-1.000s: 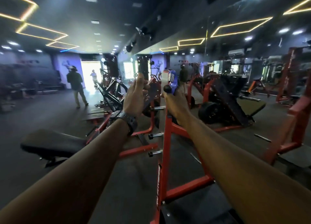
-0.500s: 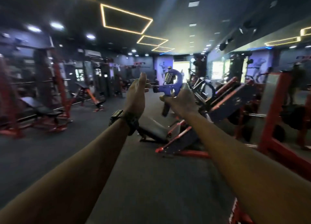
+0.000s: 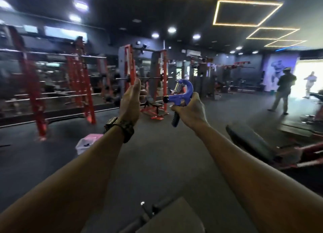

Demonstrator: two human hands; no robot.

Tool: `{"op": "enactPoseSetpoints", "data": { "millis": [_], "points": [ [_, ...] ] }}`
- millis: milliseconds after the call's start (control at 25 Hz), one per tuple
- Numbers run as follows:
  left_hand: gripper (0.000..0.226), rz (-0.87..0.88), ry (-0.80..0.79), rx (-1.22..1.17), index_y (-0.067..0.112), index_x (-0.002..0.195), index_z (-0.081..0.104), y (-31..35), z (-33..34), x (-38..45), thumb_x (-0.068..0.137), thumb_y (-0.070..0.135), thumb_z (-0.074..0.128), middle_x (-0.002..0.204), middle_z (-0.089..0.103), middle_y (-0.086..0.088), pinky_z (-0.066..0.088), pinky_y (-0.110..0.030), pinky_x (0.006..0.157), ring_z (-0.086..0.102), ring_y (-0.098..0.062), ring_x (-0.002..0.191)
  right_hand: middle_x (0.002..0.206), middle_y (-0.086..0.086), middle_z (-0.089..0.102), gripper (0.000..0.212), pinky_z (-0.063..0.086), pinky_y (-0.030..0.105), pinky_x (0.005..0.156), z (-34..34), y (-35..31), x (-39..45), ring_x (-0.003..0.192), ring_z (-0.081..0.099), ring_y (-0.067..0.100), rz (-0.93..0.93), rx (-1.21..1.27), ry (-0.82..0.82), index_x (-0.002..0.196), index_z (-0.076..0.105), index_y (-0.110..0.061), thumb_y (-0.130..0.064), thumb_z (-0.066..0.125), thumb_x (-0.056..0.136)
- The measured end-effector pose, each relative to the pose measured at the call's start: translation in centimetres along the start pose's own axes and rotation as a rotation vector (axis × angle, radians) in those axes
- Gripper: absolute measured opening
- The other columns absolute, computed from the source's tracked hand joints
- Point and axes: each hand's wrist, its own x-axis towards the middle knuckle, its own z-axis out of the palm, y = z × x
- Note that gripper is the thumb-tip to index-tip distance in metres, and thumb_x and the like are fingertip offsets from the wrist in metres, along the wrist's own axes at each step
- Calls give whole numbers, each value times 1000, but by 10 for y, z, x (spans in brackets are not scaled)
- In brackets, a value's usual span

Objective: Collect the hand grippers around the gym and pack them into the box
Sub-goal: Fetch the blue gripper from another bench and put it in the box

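Observation:
My right hand (image 3: 189,110) is held out in front of me, shut on a blue hand gripper (image 3: 181,96) with a metal spring at its top and a dark ribbed handle below my fingers. My left hand (image 3: 131,101), a dark watch on its wrist, is raised beside it with the fingers straight and apart, holding nothing. A pale box with a pink lid (image 3: 87,142) stands on the dark floor to the left, partly hidden behind my left forearm.
Red racks (image 3: 79,82) line the left side and a red squat rack with a bench (image 3: 153,85) stands ahead. A black padded bench (image 3: 251,143) is at my right. Two people (image 3: 283,91) stand far right near a bright doorway.
The view has swung left across the gym. The racks and the pink-lidded box have come into sight. My right hand still holds the blue gripper, and the left stays open beside it.

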Motion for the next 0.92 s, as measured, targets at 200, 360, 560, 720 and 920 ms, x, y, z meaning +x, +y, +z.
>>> {"op": "enactPoseSetpoints", "data": {
  "millis": [200, 360, 560, 720, 920],
  "points": [
    [66, -36, 136, 140, 21, 96, 65, -43, -163, 17, 82, 74, 28, 106, 72, -12, 48, -51, 96, 66, -27, 100, 87, -1, 66, 55, 52, 40, 81, 176, -44, -32, 90, 66, 28, -16, 100, -163, 114, 53, -6, -20, 82, 69],
    [70, -94, 247, 184, 12, 106, 66, -79, -276, 27, 86, 67, 28, 107, 70, -10, 49, -43, 93, 65, -25, 100, 98, 6, 70, 56, 51, 37, 84, 294, -67, -47, 94, 66, 27, 23, 168, -284, 117, 55, -3, -18, 81, 71],
    [64, -152, 307, 190, 22, 91, 62, -143, -351, 48, 77, 76, 32, 97, 68, -6, 45, -34, 83, 60, -18, 89, 88, 2, 61, 55, 35, 16, 54, 409, -59, -47, 72, 55, 17, 47, 203, -386, 117, 51, -4, -15, 81, 73],
    [67, -156, 307, 263, 26, 90, 64, -215, -374, 93, 74, 82, 30, 93, 70, 0, 49, -37, 87, 63, -17, 90, 85, 1, 64, 53, 39, 22, 61, 498, -29, -17, 78, 61, 21, 86, 220, -427, 116, 51, -6, -15, 79, 72],
    [70, -204, 326, 269, 24, 94, 65, -290, -389, 179, 75, 81, 30, 100, 72, -6, 50, -36, 87, 64, -17, 91, 82, -4, 64, 52, 40, 25, 60, 597, 9, 39, 79, 59, 18, 138, 196, -496, 110, 50, -11, -20, 80, 69]
  ]
}}
